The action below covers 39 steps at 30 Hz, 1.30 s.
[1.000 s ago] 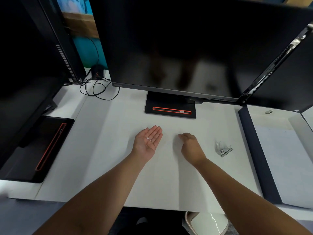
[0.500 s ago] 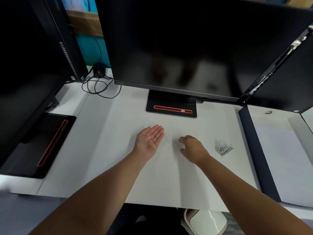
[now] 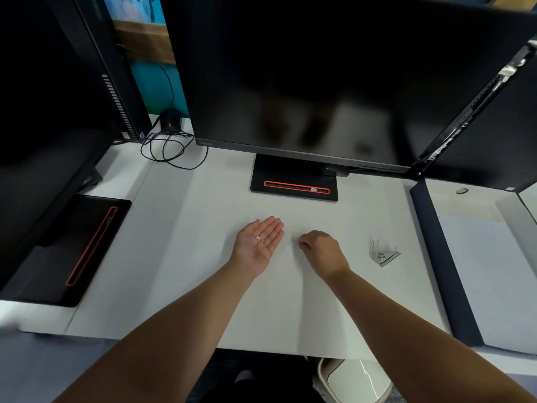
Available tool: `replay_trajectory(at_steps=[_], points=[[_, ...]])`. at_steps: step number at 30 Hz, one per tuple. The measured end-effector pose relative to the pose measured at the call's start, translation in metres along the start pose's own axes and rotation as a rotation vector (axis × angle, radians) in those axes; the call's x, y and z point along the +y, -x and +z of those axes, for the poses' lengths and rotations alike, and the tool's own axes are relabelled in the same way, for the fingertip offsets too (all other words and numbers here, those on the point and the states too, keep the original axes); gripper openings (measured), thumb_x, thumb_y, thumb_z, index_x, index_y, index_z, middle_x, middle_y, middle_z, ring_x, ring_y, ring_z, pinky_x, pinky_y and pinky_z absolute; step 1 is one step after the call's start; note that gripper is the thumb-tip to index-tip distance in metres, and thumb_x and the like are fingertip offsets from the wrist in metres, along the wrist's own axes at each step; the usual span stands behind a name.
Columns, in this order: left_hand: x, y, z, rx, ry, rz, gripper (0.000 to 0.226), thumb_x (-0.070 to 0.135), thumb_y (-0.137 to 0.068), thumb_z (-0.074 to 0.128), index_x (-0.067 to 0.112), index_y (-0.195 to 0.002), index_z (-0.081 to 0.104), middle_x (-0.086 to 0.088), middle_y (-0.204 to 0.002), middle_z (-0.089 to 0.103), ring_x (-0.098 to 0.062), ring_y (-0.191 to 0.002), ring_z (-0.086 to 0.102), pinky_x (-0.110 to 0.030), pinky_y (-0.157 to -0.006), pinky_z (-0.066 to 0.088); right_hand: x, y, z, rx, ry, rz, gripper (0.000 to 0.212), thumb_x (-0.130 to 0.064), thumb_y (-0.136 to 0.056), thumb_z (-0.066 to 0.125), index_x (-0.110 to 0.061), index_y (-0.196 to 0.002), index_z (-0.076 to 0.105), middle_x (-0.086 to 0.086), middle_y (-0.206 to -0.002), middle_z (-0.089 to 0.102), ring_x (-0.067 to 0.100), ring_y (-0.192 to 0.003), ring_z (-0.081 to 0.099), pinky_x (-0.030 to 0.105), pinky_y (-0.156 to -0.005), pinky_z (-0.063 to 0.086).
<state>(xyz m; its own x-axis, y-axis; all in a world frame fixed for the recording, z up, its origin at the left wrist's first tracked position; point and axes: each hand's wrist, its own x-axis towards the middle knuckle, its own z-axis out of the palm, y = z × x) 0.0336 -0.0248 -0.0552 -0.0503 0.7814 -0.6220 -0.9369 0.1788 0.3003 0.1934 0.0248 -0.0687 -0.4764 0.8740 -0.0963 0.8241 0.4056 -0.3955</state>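
Lying palm up near the middle of the table (image 3: 203, 228), the left hand (image 3: 257, 245) was flat and open, its fingers straight and close together. It served as a little dish: a few tiny pale pieces (image 3: 259, 237) sat loose on the palm, gripped by nothing. Just to its right, apart from it, the right hand (image 3: 321, 251) was turned knuckles up with its fingers curled under, the tips down at the table top. Whether it pinched anything there could not be told.

Farther toward the right edge of the table lay a small clear bag (image 3: 374, 248), crumpled, with a few metal screws (image 3: 381, 256) inside it. It was well apart from both hands, and nothing lay between it and the right hand.

Along the far edge stood a big dark monitor (image 3: 319, 82) on a flat black foot (image 3: 293, 175) with a red-rimmed slot. The foot stood straight beyond the hands, with bare table between. At the left edge a second black foot (image 3: 52, 257) of the same kind lay under another dark screen. A black cable (image 3: 174, 152) was coiled near the far left corner. At the right edge a dark blue strip (image 3: 441, 271) ran front to back, with a white sheet (image 3: 494, 271) beyond it.
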Motion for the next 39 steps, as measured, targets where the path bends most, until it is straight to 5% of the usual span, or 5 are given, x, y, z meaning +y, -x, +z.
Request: replay_trajectory(at_steps=[8, 16, 23, 30, 39], points=[[-0.002, -0.006, -0.003, 0.015, -0.018, -0.015, 0.036, 0.021, -0.1, 0.039, -0.004, -0.119, 0.058, -0.017, -0.118, 0.064, -0.028, -0.107, 0.063, -0.038, -0.097, 0.047, -0.008, -0.001, 0.009, 0.103, -0.088, 0.089, 0.017, 0.002, -0.09, 0.044, 0.001, -0.087, 0.061, 0.017, -0.087, 0.061, 0.024, -0.076, 0.049, 0.027, -0.065, 0.035], [-0.005, -0.005, 0.004, -0.011, -0.047, -0.056, 0.044, 0.026, -0.101, 0.031, -0.003, -0.123, 0.056, -0.018, -0.121, 0.063, -0.024, -0.107, 0.061, -0.03, -0.085, 0.048, -0.043, 0.004, -0.001, 0.108, -0.261, -0.13, 0.016, -0.003, -0.089, 0.05, -0.005, -0.091, 0.066, 0.008, -0.089, 0.065, 0.018, -0.081, 0.054, 0.023, -0.072, 0.041], [-0.006, -0.005, 0.004, -0.02, -0.024, -0.08, 0.044, 0.026, -0.101, 0.031, -0.003, -0.12, 0.059, -0.017, -0.116, 0.066, -0.024, -0.108, 0.061, -0.029, -0.094, 0.047, -0.049, 0.001, -0.001, 0.136, -0.248, -0.096, 0.022, 0.0, -0.083, 0.054, -0.009, -0.093, 0.072, 0.005, -0.09, 0.066, 0.015, -0.084, 0.051, 0.009, -0.067, 0.034], [-0.005, -0.004, 0.001, -0.003, -0.007, -0.06, 0.041, 0.024, -0.101, 0.032, -0.004, -0.114, 0.059, -0.019, -0.111, 0.066, -0.025, -0.101, 0.063, -0.031, -0.084, 0.05, -0.04, -0.003, -0.004, 0.146, -0.279, -0.118, 0.025, 0.002, -0.085, 0.053, -0.01, -0.097, 0.072, 0.008, -0.092, 0.065, 0.022, -0.091, 0.056, 0.021, -0.078, 0.042], [0.007, -0.008, -0.007, -0.013, 0.037, -0.029, 0.041, 0.024, -0.101, 0.034, -0.006, -0.117, 0.058, -0.019, -0.115, 0.065, -0.029, -0.107, 0.063, -0.038, -0.098, 0.046, 0.004, -0.002, 0.009, 0.077, -0.098, 0.034, 0.044, 0.012, -0.085, 0.041, -0.005, -0.117, 0.065, 0.013, -0.114, 0.066, 0.029, -0.105, 0.06, 0.023, -0.088, 0.041]])
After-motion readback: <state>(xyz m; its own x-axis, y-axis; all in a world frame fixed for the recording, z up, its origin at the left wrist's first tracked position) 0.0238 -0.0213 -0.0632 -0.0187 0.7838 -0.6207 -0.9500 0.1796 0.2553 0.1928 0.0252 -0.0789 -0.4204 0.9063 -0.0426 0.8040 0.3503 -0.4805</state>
